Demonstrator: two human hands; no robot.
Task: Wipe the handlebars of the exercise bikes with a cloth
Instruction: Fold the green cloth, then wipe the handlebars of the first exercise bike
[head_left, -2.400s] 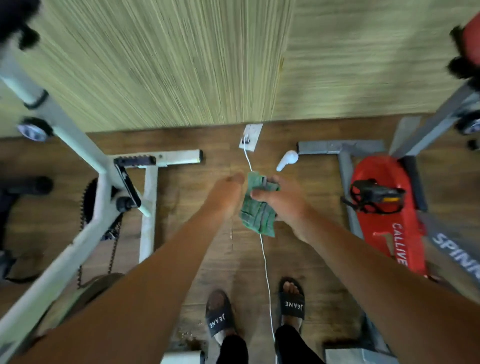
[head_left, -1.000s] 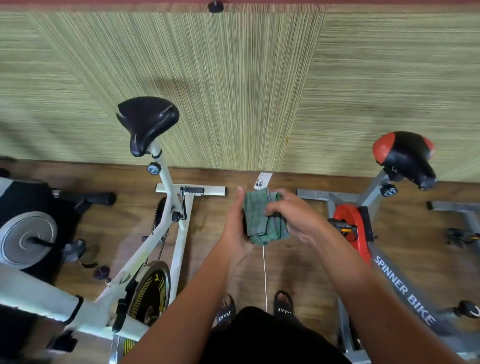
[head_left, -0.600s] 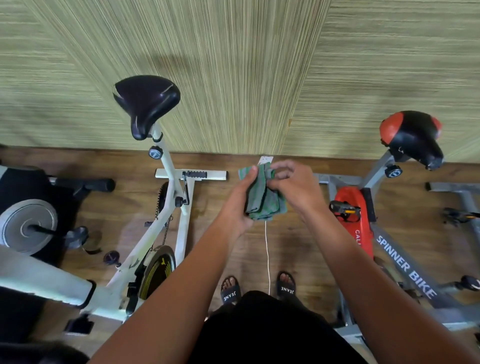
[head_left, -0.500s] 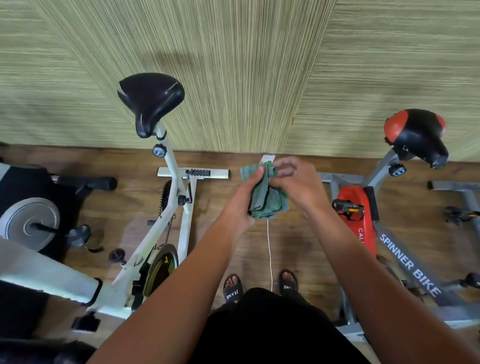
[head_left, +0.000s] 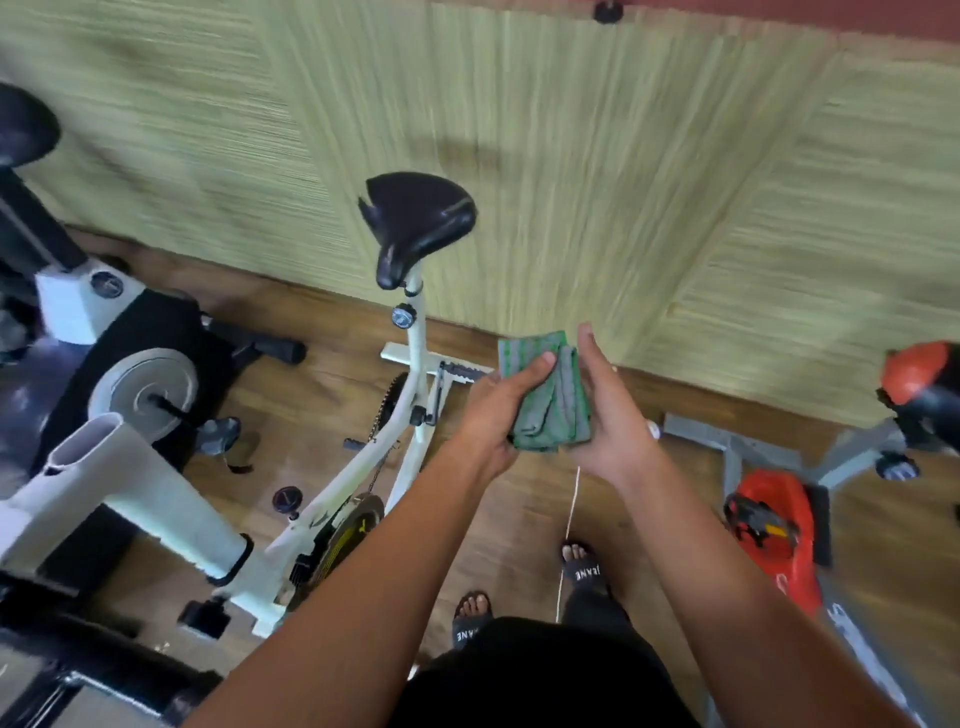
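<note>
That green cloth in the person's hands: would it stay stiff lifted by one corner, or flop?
Probably flops: the green cloth lies in soft folds between the left hand and right hand. Likely light: a loose grip holds it.

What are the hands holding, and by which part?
A folded green cloth: left hand pinches its left edge, right hand lies flat against its right side.

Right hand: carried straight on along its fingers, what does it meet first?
Likely the woven wall, near its foot. The right hand has its fingers pointing forward beside the cloth, and nothing shows between fingertips and wall; depth is unclear.
</note>
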